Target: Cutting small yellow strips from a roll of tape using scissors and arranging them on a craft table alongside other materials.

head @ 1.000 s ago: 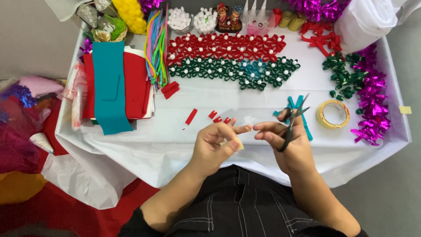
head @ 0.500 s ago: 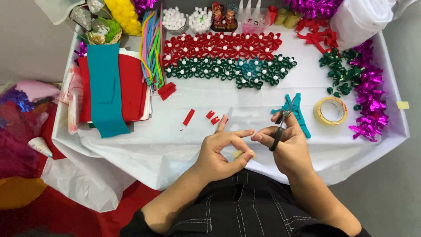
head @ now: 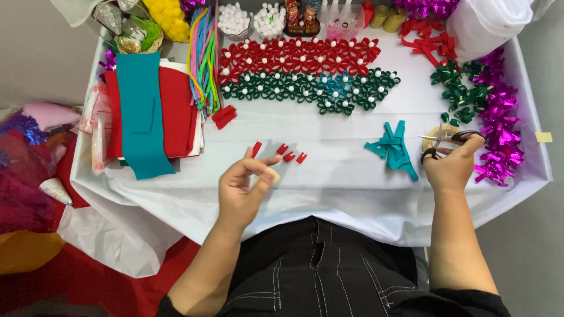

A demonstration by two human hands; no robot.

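My left hand (head: 242,189) hovers over the table's front edge, thumb and fingers pinched on a small pale piece (head: 273,174). Just beyond it lie several small red felt pieces (head: 288,155) on the white tablecloth (head: 341,182). My right hand (head: 452,167) is far to the right and grips black-handled scissors (head: 442,141), blades pointing left over a roll of tape (head: 437,132). A pile of teal felt strips (head: 393,149) lies between my hands, closer to the right one.
Rows of red felt flowers (head: 299,58) and green felt flowers (head: 305,91) fill the middle back. Teal and red felt sheets (head: 144,117) and pipe cleaners (head: 202,58) lie left. Green bows (head: 458,88) and purple tinsel (head: 499,123) line the right edge.
My hands were together at the front centre. They have separated: the right hand carried the scissors out to the tape roll, and the left stayed near the red pieces.
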